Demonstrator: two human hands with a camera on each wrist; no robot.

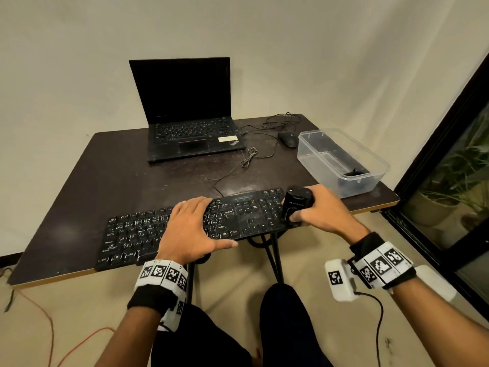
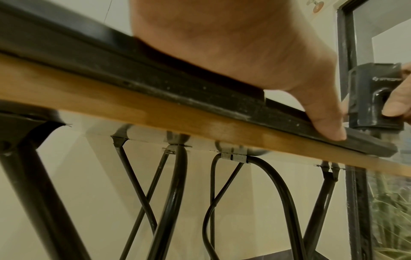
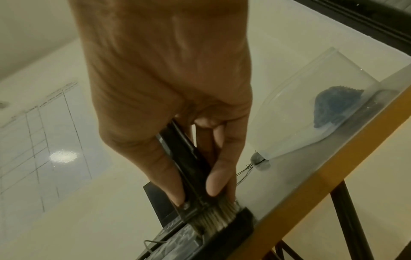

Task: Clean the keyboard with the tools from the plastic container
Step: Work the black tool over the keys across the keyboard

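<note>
Both hands busy: right hand clasps brush, seemingly.

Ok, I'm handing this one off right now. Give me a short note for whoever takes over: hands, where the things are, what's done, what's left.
Left hand: flat on the middle of the keyboard, fingers straight, steadying it at the table's front edge.
Right hand: grips the black brush, bristles down on the keyboard's right end.
Plastic container: back right, with a blue cloth and a dark item I cannot identify inside.
Done: brush taken out, brushing begun at the right end.
Left: likely the remaining keys, then the tools in the container. White specks show on the keys.
</note>
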